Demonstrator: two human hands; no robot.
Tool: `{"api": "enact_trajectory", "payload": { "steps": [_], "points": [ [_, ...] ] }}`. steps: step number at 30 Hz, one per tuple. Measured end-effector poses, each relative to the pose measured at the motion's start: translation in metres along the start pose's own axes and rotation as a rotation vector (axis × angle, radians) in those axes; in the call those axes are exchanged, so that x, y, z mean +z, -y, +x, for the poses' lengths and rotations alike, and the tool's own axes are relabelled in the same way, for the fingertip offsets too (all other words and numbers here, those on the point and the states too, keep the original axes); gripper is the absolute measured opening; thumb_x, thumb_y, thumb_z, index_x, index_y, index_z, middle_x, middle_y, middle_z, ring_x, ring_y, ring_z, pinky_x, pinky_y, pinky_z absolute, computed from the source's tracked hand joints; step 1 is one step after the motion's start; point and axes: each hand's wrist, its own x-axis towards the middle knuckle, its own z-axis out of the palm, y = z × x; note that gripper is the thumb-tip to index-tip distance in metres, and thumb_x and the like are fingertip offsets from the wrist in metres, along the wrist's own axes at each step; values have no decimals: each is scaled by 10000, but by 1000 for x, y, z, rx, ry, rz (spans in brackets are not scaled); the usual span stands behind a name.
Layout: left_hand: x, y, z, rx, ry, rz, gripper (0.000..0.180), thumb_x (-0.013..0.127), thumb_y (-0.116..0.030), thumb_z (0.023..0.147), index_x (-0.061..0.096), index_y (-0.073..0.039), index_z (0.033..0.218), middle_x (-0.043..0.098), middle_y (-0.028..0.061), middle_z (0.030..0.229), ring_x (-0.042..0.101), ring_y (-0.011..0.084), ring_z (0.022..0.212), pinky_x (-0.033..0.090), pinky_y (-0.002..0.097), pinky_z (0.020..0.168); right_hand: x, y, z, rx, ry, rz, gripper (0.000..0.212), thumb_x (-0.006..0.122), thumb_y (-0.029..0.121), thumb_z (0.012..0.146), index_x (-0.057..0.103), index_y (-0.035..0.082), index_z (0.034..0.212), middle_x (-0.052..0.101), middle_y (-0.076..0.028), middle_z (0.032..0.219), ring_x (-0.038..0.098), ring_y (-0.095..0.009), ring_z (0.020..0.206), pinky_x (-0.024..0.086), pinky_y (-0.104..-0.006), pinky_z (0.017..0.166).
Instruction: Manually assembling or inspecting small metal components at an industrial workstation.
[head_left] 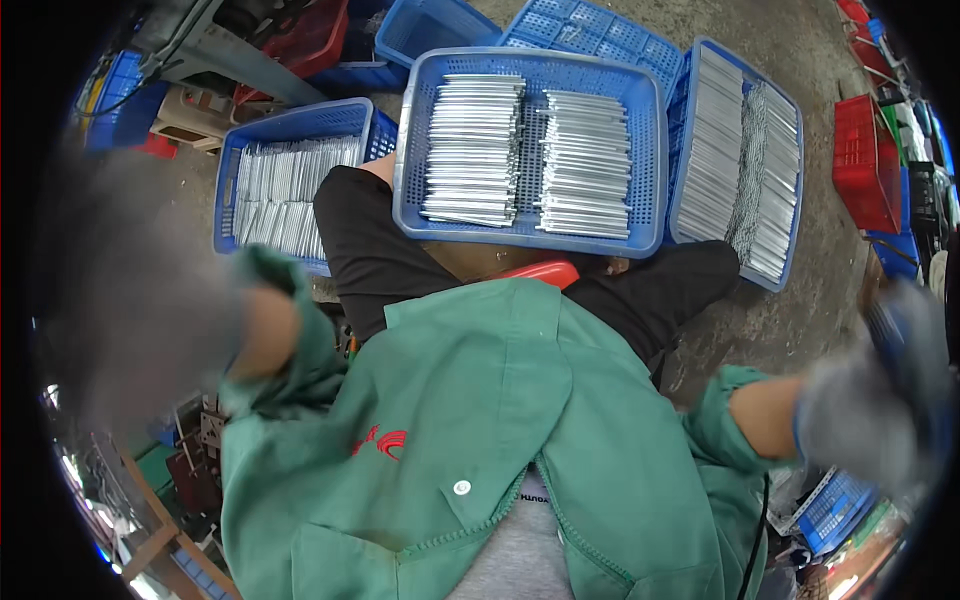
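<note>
Both of my hands are raised wide to the sides in grey gloves, smeared by motion. My left hand (150, 290) is a large blur at the left rim, and its fingers cannot be made out. Out at the right rim is my right hand (860, 410), with a dark blue and black shape (905, 340) against it; whether that is held cannot be seen. Between my knees, away from both hands, a blue perforated basket (530, 236) carries two stacked columns of silvery metal rods (475, 150), laid crosswise.
A blue basket (225, 200) of metal pieces stands left, another (797, 150) with long rows of rods right. Blue crates (600, 45) lie behind. A grey machine frame (235, 65) rises at far left. Red bins (865, 165) line the right. Something red (545, 272) shows between my legs.
</note>
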Motion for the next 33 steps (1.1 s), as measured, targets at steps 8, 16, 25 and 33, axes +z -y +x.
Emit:
{"api": "enact_trajectory", "payload": {
  "steps": [8,16,25,33],
  "points": [
    [335,50,136,-271,621,180,571,614,-412,1038,547,-114,1521,641,144,1430,679,354,1188,563,412,1005,-71,-162,-140,1339,-454,-518,302,632,115,1008,607,-21,1276,621,-60,863,527,-101,594,488,-255,551],
    [378,32,131,-259,801,517,551,562,-535,1041,630,-86,1354,681,160,1326,711,390,1089,568,442,979,-107,-195,-228,1214,-277,-612,334,652,112,998,603,-20,1301,620,-60,858,506,-103,587,472,-241,552],
    [362,23,152,-440,1060,288,469,637,-472,1027,658,-66,1261,741,121,1086,731,339,974,582,422,909,-93,-175,-204,1329,-335,-754,337,686,112,980,623,-16,1286,685,-109,923,609,-179,703,525,-281,646],
    [319,4,183,-925,390,-543,292,692,-272,1031,650,-43,1207,705,61,894,714,197,878,589,313,876,-67,-184,-217,1376,-873,239,346,620,89,1024,570,-35,1343,695,-209,1123,711,-255,882,638,-375,829]
  ]
}}
